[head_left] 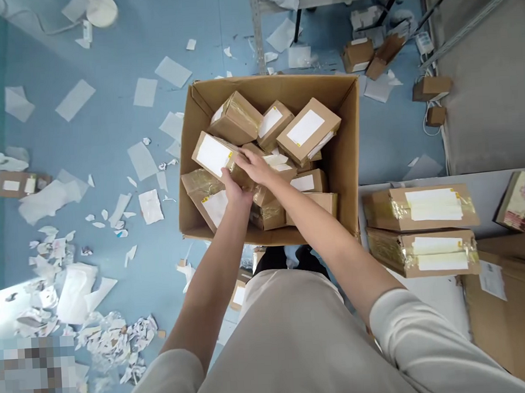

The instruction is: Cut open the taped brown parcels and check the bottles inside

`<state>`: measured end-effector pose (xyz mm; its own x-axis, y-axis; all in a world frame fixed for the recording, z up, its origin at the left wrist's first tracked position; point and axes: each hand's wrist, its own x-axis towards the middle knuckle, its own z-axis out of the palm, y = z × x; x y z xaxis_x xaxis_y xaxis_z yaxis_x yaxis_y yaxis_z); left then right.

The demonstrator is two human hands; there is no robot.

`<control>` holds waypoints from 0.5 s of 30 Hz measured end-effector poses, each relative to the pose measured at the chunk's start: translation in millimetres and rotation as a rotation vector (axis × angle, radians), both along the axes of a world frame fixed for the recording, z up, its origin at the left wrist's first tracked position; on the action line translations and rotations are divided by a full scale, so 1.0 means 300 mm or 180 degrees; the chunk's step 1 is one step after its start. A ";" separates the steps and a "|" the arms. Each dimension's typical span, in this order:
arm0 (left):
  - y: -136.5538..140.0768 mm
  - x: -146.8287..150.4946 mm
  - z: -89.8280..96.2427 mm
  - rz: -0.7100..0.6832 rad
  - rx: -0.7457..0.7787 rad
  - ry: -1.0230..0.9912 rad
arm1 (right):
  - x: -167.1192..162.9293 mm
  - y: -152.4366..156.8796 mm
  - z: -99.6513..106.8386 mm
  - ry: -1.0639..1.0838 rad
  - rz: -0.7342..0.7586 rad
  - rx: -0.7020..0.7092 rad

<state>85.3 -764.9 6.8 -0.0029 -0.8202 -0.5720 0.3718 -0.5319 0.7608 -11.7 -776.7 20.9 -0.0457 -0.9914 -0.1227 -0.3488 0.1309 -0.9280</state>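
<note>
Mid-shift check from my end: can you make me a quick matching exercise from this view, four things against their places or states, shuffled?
Things
1. Large carton
2. Crumpled paper
3. Two taped boxes
4. Left hand and right hand

Places and states
A. Next to each other, right of the carton
B. Both on the same small box
C. Open, with boxes inside
D. On the blue floor, toward the lower left of the view

Pairs: 1-C, 2-D, 3-A, 4-B
</note>
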 end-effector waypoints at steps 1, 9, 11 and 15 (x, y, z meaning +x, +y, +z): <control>0.003 -0.002 -0.002 0.0063 0.0152 0.0046 | 0.019 -0.004 -0.014 0.0053 -0.0118 0.0032; 0.168 0.092 0.039 -0.0409 -0.0148 -0.0588 | 0.046 0.375 0.046 -0.0103 -0.0681 0.0123; 0.206 0.131 0.030 -0.0719 -0.0520 -0.0607 | 0.022 0.482 0.060 -0.0319 -0.0845 0.0294; 0.228 0.191 -0.022 -0.1208 -0.0927 -0.0404 | -0.101 0.564 0.036 -0.0098 -0.1587 0.0231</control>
<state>142.7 -696.6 0.3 -0.2776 -0.9006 -0.3344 0.0879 -0.3704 0.9247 -41.9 -607.6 31.7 -0.5068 -0.8387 -0.1991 -0.2000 0.3391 -0.9192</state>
